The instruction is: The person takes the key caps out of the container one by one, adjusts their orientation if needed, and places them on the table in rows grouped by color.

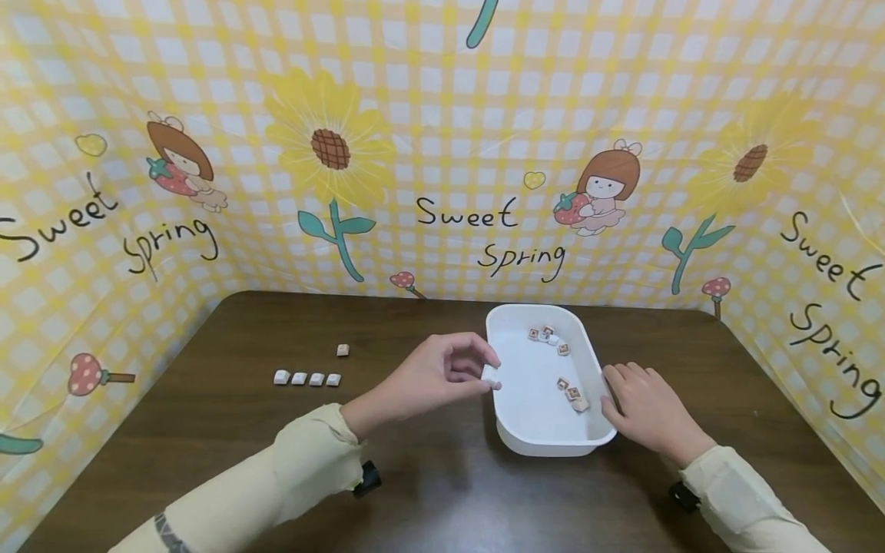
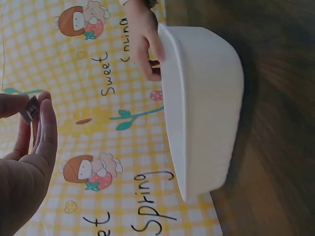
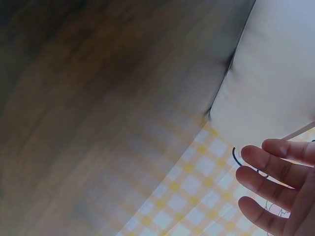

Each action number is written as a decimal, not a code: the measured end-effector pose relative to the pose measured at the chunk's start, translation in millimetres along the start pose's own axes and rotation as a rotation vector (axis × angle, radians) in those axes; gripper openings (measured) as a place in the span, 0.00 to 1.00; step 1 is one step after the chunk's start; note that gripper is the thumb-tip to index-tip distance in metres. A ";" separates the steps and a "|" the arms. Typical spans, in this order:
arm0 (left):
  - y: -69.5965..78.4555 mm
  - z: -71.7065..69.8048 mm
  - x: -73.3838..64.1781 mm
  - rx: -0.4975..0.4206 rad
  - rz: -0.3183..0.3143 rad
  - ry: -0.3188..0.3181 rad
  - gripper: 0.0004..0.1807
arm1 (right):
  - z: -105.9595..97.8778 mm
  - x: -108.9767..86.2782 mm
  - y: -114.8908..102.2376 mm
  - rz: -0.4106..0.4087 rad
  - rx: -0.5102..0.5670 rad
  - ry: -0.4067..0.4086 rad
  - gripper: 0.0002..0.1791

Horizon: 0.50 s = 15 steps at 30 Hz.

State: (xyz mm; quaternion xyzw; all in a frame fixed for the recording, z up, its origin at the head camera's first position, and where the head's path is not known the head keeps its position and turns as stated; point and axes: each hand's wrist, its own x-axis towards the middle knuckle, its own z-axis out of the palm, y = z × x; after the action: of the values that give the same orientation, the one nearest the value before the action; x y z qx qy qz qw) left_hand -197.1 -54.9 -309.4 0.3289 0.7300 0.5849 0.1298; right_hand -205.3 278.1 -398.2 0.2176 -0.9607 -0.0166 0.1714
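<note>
My left hand (image 1: pixel 442 372) pinches a small white keycap (image 1: pixel 492 374) between thumb and fingertips, just at the left rim of a white plastic tub (image 1: pixel 525 422). In the left wrist view, the hollow underside of the keycap (image 2: pixel 30 110) shows dark between the fingertips. Beside the tub's right rim is my right hand (image 1: pixel 646 407), its fingertips and thumb right at the edge. Its fingers (image 3: pixel 268 184) look loosely bent in the right wrist view. Inside the tub lie several brown-and-cream keycaps (image 1: pixel 573 394) in two loose groups, with a few pale ones among them.
On the dark wooden table (image 1: pixel 228 438), several white keycaps (image 1: pixel 307 379) stand in a row at the left. One cream keycap (image 1: pixel 343 350) sits behind the row's right end. A yellow checked cloth (image 1: pixel 429 153) hangs around the table's back and sides.
</note>
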 end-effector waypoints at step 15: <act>-43.5 -39.8 -30.5 0.008 -0.140 0.041 0.15 | -0.3 -0.7 -0.1 -0.010 -0.001 0.013 0.18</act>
State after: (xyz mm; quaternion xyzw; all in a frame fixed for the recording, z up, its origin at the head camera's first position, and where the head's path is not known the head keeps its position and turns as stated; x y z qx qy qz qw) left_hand -211.4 -109.1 -345.0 0.2654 0.7560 0.5782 0.1542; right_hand -204.6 278.3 -398.2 0.2227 -0.9585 -0.0164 0.1775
